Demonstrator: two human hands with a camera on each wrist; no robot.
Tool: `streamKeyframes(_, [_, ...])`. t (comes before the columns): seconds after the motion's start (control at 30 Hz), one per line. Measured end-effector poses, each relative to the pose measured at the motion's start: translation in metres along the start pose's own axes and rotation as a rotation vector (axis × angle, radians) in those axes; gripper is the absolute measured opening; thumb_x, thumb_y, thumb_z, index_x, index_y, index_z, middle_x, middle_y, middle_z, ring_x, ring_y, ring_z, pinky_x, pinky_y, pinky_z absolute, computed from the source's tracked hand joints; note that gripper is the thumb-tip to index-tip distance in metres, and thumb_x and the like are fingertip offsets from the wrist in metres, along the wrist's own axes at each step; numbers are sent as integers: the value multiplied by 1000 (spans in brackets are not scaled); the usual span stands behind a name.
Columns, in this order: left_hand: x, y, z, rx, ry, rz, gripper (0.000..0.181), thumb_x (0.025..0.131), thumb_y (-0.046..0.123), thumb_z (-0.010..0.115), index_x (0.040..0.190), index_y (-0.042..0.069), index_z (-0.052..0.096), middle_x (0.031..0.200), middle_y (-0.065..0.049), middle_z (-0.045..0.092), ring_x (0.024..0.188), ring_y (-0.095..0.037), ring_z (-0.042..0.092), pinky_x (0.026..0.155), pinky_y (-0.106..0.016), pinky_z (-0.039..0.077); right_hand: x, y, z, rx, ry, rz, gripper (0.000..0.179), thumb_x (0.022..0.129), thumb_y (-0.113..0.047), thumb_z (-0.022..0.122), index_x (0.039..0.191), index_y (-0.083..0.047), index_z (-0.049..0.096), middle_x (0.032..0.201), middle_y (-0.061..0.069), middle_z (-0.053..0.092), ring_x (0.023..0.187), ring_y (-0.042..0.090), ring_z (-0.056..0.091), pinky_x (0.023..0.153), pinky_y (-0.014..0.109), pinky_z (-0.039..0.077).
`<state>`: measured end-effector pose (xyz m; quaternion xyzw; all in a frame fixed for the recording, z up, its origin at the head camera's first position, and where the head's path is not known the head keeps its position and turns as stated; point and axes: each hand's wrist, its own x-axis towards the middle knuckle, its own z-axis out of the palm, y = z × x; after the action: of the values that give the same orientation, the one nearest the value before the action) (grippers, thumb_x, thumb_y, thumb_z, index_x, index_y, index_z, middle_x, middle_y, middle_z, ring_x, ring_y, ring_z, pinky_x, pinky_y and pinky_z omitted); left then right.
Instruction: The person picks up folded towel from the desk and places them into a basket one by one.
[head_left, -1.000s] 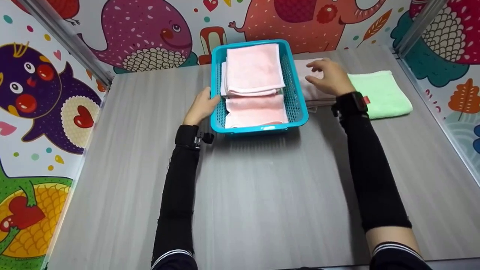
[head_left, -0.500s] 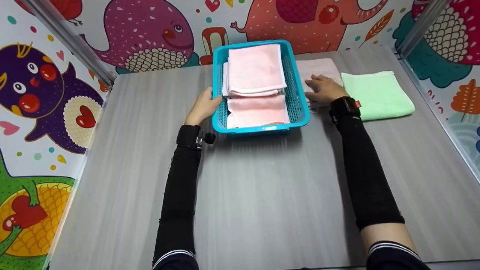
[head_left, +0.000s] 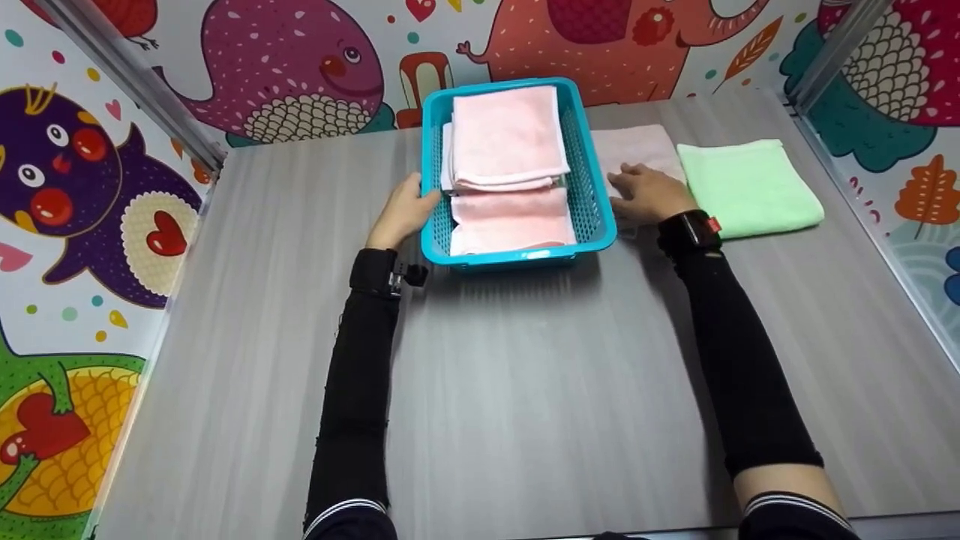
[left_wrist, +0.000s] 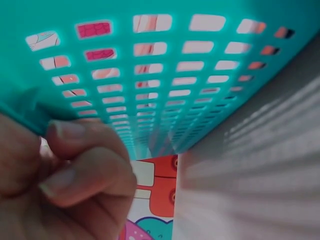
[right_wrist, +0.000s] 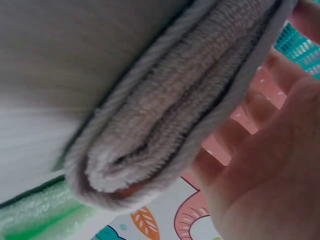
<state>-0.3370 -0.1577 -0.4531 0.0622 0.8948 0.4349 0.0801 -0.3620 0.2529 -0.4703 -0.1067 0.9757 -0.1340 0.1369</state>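
Observation:
A teal plastic basket (head_left: pixel 517 259) stands at the back of the table, tilted a little in the head view. Its left rim is in my left hand (head_left: pixel 401 214), whose curled fingers show beside the perforated wall in the left wrist view. Inside lie folded pink towels (head_left: pixel 510 135) in two overlapping piles. Right of the basket is another folded pink towel (head_left: pixel 641 146), with the fingers of my right hand (head_left: pixel 651 195) spread over its top. The right wrist view shows this towel's layered folded edge (right_wrist: pixel 145 115) and my palm; the fingertips are partly hidden.
A folded light green towel (head_left: pixel 750 187) lies just right of the pink one. Printed cartoon panels (head_left: pixel 292 67) wall in the back and both sides. Grey wood-grain tabletop (head_left: pixel 525 390) stretches between my forearms toward the front edge.
My right hand has come down onto the pink towel beside the basket. Over the last half second both have slid slightly toward me. The left hand and basket have stayed put.

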Motion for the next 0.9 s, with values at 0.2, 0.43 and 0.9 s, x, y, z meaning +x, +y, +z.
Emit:
streamKeyframes(0.2, [0,-1,0,2,6,-1,27,107,22,44,118,-3,45,89,-5,33,79,-21,38,75,-33,33,-19,-6,2,-66,33,-41,73,102,-57,50,157,-9,45,161,26,39,147,48,38,117,65,34])
streamKeyframes(0.43, [-2,0,-1,-23,12,-1,18,105,22,46,98,9,36,84,-3,29,72,-19,33,70,-32,29,-45,-8,5,-133,51,-120,59,98,-41,61,145,-7,60,147,27,55,130,49,56,106,64,44])
streamKeyframes(0.9, [1,0,0,-6,15,7,18,106,22,46,98,8,37,85,-4,30,75,-20,35,71,-32,30,-92,-21,4,-205,71,-196,35,88,-36,73,111,-10,77,102,15,70,91,41,65,79,60,49])
